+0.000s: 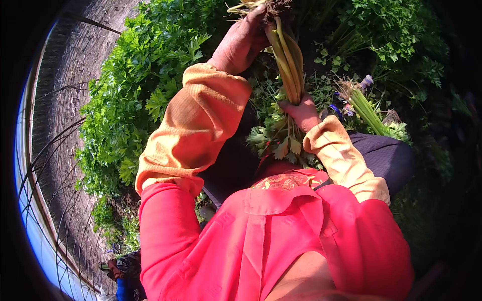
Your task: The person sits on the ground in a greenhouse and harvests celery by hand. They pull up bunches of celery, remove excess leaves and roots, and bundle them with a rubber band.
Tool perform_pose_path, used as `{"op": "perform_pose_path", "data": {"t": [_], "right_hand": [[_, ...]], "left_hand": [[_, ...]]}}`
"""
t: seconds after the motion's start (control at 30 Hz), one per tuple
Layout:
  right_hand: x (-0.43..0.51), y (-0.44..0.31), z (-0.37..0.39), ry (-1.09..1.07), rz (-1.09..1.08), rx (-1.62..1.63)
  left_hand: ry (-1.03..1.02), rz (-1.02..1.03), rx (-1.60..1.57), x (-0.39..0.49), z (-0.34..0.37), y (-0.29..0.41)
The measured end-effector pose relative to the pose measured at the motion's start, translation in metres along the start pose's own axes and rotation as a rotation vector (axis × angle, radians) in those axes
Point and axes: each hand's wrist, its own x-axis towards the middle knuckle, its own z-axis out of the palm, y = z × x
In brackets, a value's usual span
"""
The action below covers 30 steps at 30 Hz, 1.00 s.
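A bunch of celery [287, 64] is held upside down in front of me, its soil-covered roots [278, 9] at the top edge of the view and its leaves [284, 145] hanging towards my lap. My left hand [241, 43] is wrapped around it just below the roots, with some fingers hidden behind. Lower down, my right hand [303, 113] is closed around the stalks above the leaves. To the right lies another bundle of celery [367, 107] with pale roots, beside my bent knee [384, 158]. Small blue and purple items [337, 109], too unclear to name, lie near its root end.
Dense leafy celery plants [147, 75] grow on the left, with more plants [391, 34] at upper right. Beyond the left row runs a strip of bare soil [71, 94], crossed by thin dark stems or wires. Blue and patterned cloth [126, 276] shows at lower left.
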Motion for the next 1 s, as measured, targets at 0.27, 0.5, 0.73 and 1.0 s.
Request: {"op": "perform_pose_path", "data": {"t": [0.27,0.5,0.73,1.0], "right_hand": [[0.095,0.144,0.066,-0.499,0.58,-0.821],[0.123,0.076,0.014,-0.09,0.336,-0.143],[0.092,0.128,0.083,-0.39,0.414,-0.858],[0.126,0.048,0.006,-0.176,0.263,-0.129]], "left_hand": [[0.5,0.156,0.552,0.0,-0.059,0.031],[0.585,0.206,1.043,-0.009,-0.058,0.046],[0.576,0.197,0.965,-0.003,-0.047,0.046],[0.537,0.147,0.964,-0.014,-0.039,0.055]]}}
